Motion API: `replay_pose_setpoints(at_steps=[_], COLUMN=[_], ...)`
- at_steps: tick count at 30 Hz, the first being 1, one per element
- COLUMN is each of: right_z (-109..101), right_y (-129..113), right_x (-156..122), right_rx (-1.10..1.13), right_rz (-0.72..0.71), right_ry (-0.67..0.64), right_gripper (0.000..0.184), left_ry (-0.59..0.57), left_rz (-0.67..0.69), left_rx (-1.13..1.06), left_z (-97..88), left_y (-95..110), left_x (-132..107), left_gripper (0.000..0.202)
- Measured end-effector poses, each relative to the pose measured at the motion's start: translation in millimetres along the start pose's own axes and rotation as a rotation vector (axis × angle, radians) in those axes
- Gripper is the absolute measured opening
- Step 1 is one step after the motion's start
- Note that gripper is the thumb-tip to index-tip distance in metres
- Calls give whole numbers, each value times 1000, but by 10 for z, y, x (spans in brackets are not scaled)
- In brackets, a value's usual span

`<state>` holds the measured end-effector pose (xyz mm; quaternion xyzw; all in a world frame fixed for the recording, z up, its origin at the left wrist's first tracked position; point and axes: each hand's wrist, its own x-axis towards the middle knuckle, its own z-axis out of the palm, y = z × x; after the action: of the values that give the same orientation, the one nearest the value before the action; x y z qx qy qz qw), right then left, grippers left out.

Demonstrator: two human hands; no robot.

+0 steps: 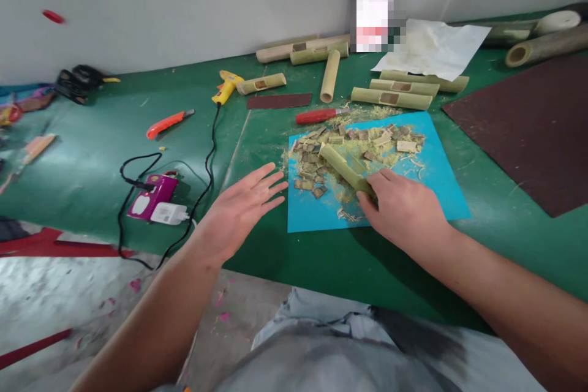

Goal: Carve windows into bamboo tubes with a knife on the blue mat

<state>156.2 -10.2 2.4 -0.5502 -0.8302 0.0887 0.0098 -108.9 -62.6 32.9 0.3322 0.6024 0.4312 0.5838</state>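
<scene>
My right hand [402, 199] is closed around the near end of a bamboo tube [343, 166], which slants away to the left over a blue sheet [448, 196]. Bamboo chips [309, 162] and shavings lie scattered around the tube on that sheet. Left of the sheet, my left hand [248, 205] hovers with its fingers spread and nothing in it. Behind the chips lies a red-handled tool [316, 116] with a metal tip. The part of the tube inside my right hand is hidden.
Several cut bamboo tubes [390, 98] lie at the back, beside white paper [425, 49]. A yellow glue gun [226, 87], an orange utility knife [169, 124] and a purple power strip [158, 193] with black cord are on the left. A brown sheet [528, 128] lies right.
</scene>
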Motion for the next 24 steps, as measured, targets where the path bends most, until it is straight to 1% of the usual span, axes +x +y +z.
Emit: replay_pose_setpoints(at_steps=[4,8,11,15,20,24], right_z=[-11,-6,4,14,15,7], right_y=[-9,-8,-8,-11,-5,-13], right_x=[3,1,4,14,3,6], right_rx=[-6,-3,-5,-2,1,6], right_rz=[3,9,3,-3,-3,-1], right_ry=[-12,-17,-13,-7,6,-5], right_gripper=[25,25,24,24,25,25], left_ry=[32,-19,-40,-35,12,4], left_rz=[-37,-124,-161,-185,-201,-209], left_rx=[-22,-63,-101,-107,-75,-93], left_z=[62,62,54,83,106,93], left_y=[28,68,97,112,119,118], left_x=[-88,-82,-49,-27,-10,34], left_gripper=[73,76,78,76,73,70])
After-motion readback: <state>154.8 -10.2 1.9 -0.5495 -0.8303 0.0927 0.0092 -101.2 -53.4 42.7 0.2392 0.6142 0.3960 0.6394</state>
